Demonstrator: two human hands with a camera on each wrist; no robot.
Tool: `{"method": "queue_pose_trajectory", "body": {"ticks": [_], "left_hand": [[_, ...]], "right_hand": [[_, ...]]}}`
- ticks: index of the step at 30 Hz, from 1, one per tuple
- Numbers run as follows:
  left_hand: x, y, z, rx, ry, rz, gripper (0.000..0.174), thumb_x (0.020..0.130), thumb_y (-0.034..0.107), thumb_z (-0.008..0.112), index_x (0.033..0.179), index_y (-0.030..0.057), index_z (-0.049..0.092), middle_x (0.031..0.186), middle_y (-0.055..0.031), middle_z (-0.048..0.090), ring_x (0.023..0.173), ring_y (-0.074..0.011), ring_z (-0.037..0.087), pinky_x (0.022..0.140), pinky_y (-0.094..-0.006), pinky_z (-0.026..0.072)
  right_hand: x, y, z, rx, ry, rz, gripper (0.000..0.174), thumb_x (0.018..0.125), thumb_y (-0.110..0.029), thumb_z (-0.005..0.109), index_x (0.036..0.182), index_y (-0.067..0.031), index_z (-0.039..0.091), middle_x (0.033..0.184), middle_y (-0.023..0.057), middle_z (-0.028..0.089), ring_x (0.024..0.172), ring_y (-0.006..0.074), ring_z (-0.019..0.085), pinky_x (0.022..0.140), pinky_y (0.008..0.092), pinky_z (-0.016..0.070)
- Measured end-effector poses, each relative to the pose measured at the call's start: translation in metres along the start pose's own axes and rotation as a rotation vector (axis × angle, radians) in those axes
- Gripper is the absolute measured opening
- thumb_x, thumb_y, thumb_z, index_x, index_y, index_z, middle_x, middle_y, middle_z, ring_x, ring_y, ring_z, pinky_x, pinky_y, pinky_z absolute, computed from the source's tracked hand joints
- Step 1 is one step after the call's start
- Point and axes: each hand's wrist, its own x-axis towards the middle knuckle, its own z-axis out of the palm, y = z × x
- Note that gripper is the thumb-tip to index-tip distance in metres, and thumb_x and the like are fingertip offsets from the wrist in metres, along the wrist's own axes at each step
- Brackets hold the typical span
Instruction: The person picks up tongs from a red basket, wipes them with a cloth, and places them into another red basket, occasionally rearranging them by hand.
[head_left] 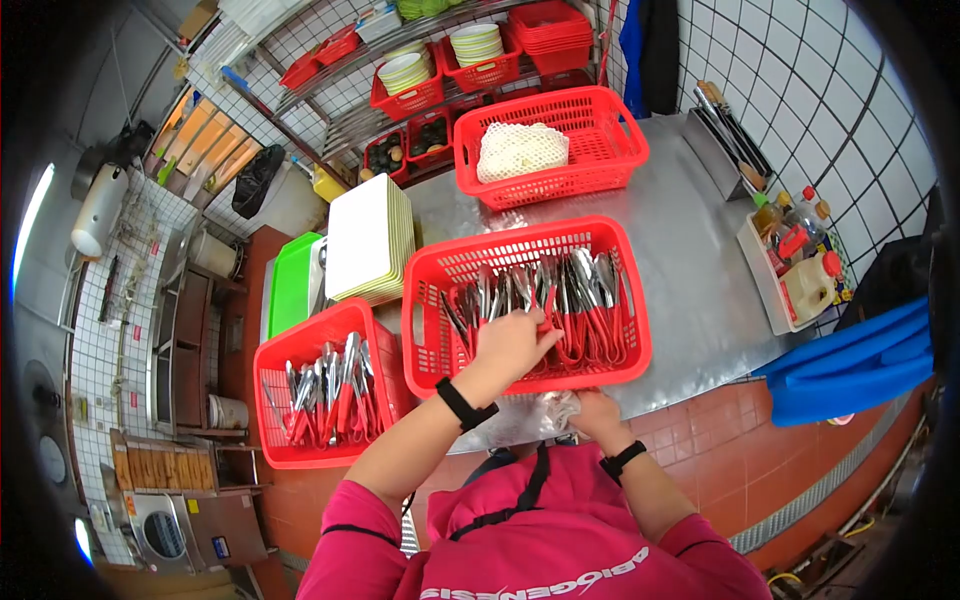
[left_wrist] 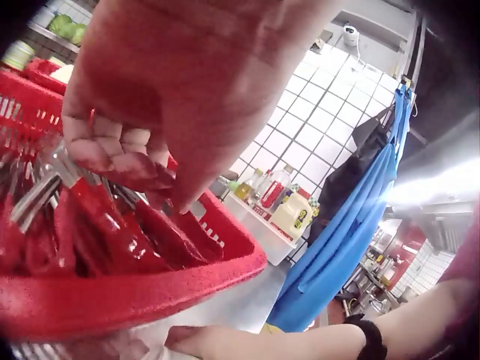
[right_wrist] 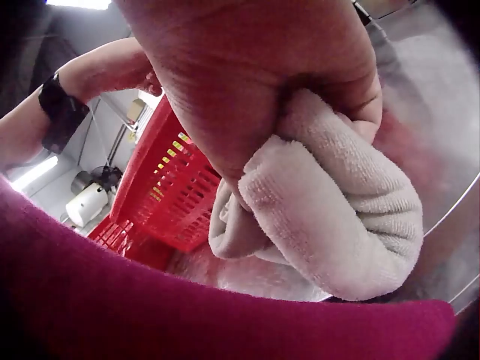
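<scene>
While the right hand (head_left: 597, 413) grips cloth (right_wrist: 319, 217) beside the basket (head_left: 641, 325), crowded tongs (head_left: 567, 335) inside could snag the left hand (head_left: 508, 348) — fingers curled, hold unclear.

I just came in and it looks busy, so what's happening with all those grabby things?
A person is at a metal table, working at a red basket full of tongs. Their left hand is in among the tongs with its fingers curled, though I can't tell if it grips one. Their right hand holds a bunched, pale cloth by the basket's near side. More tongs lie in a second red basket to the left.
</scene>
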Motion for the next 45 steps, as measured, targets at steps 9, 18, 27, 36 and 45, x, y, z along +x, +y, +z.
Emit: {"method": "queue_pose_trajectory", "body": {"ticks": [9,18,27,36,45], "left_hand": [[-0.031,-0.041,-0.065,-0.4,0.134,-0.144,0.021,0.094,0.022,0.074,0.097,0.0019,0.07,0.077,-0.0096,0.066,0.059,-0.0123,0.055,0.056,-0.0287,0.0448],[-0.141,-0.11,-0.06,-1.018,0.258,-0.209,0.01,0.099,0.007,0.069,0.099,-0.0032,0.066,0.107,-0.0062,0.068,0.094,-0.0066,0.061,0.082,-0.0244,0.0524],[-0.244,-0.138,-0.04,-0.999,0.317,-0.343,0.011,0.096,0.004,0.069,0.092,-0.0053,0.066,0.119,-0.0151,0.071,0.104,-0.0128,0.064,0.092,-0.0288,0.0513],[-0.343,-0.195,-0.031,-1.262,0.524,-0.444,0.015,0.101,0.008,0.062,0.087,0.003,0.06,0.117,-0.0168,0.072,0.098,-0.0154,0.067,0.087,-0.0315,0.0539],[-0.378,-0.231,-0.018,-1.501,0.692,-0.496,0.017,0.103,0.011,0.059,0.087,0.0043,0.058,0.108,-0.0147,0.073,0.102,-0.0244,0.072,0.095,-0.0427,0.0581]], "right_hand": [[0.002,0.009,0.012,-0.026,0.081,-0.075,0.057,0.071,-0.03,0.073,0.125,-0.0156,0.062,0.12,0.0141,0.068,0.11,0.0362,0.065,0.093,0.049,0.0542],[-0.036,-0.04,-0.043,0.167,-0.086,-0.277,0.046,0.072,-0.032,0.079,0.113,-0.0125,0.073,0.12,0.0143,0.066,0.11,0.0344,0.065,0.093,0.0455,0.053],[-0.038,-0.183,-0.097,0.47,0.303,-0.606,0.053,0.069,-0.012,0.078,0.119,-0.0021,0.067,0.109,0.011,0.057,0.098,0.0319,0.064,0.083,0.0404,0.0534],[0.0,-0.241,-0.09,0.221,0.496,-0.477,0.05,0.072,-0.011,0.076,0.12,0.0009,0.068,0.108,0.0131,0.06,0.093,0.0349,0.066,0.081,0.0429,0.0547],[-0.02,-0.306,-0.043,0.311,0.226,-0.681,0.048,0.07,-0.013,0.074,0.114,0.0052,0.066,0.108,0.0162,0.059,0.1,0.0357,0.064,0.09,0.04,0.0522]]}}
